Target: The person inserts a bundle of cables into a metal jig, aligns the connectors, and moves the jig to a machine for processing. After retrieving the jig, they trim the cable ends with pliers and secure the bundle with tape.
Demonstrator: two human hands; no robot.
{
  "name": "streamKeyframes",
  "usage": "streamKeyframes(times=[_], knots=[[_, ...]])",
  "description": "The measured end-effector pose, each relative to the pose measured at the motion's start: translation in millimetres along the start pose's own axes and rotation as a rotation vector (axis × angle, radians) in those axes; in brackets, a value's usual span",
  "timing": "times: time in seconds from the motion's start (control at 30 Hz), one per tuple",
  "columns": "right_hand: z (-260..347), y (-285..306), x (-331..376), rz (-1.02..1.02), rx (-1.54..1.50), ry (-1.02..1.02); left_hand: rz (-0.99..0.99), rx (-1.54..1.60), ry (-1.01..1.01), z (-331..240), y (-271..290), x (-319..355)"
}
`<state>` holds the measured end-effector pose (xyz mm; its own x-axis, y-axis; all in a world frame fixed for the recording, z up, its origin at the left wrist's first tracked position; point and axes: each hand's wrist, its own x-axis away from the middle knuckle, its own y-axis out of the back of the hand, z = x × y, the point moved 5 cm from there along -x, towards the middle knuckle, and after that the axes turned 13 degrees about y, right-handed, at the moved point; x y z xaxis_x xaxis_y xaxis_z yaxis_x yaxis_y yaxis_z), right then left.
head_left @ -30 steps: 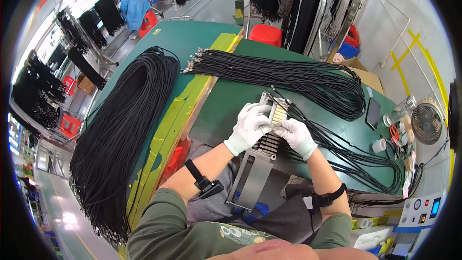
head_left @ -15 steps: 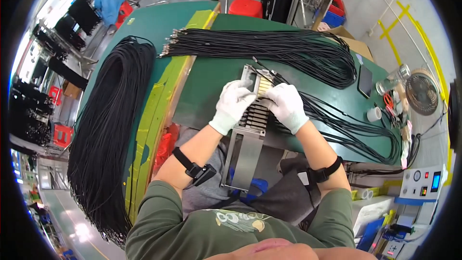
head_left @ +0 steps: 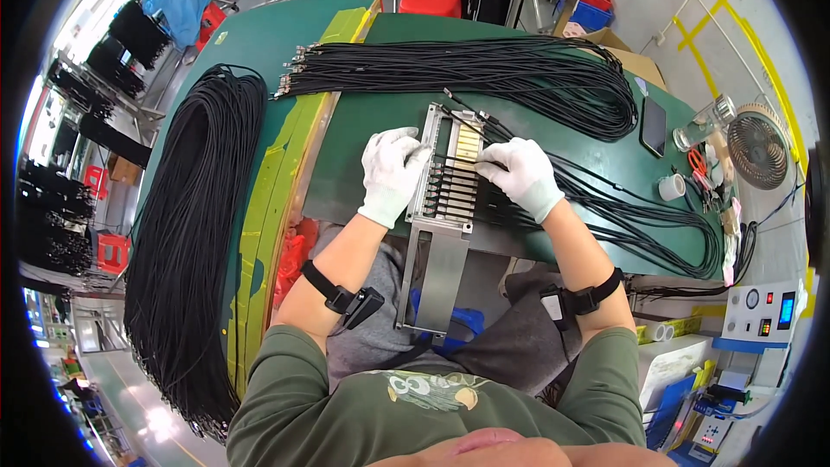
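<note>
A narrow metal fixture (head_left: pixel 441 227) lies across the table's near edge, with a row of slots and a yellowish strip (head_left: pixel 468 140) at its far right. Several black cables (head_left: pixel 453 194) lie side by side in its nearer slots. My left hand (head_left: pixel 392 175), in a white glove, is closed at the fixture's left edge, its fingertips at the end of a black cable (head_left: pixel 451 158). My gloved right hand (head_left: pixel 523 175) pinches the same cable at the right edge. The cable stretches across the fixture between both hands. My fingers partly hide its ends.
Bundles of black cables lie at the back (head_left: pixel 467 65), along the left (head_left: pixel 194 225) and at the right (head_left: pixel 657 238) of the green table (head_left: pixel 333 169). A phone (head_left: pixel 654 127), a glass jar (head_left: pixel 705 124), a white tape roll (head_left: pixel 671 187) and a small fan (head_left: pixel 761 147) stand at the right.
My hands have moved apart, the left one leftward off the fixture's middle, the right slightly right. A cable now shows stretched between them across the slots. The view has shifted slightly.
</note>
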<state>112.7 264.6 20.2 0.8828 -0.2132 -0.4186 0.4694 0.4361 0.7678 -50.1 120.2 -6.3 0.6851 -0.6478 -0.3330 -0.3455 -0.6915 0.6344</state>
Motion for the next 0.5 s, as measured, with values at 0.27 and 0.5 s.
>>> streamKeyframes(times=[0.27, 0.5], knots=[[-8, -2, 3, 0.182, 0.326, -0.009, 0.054, 0.010, 0.028, 25, -21, 1], [-10, -3, 3, 0.181, 0.346, 0.052, 0.111, 0.025, 0.062, 18, -21, -1]])
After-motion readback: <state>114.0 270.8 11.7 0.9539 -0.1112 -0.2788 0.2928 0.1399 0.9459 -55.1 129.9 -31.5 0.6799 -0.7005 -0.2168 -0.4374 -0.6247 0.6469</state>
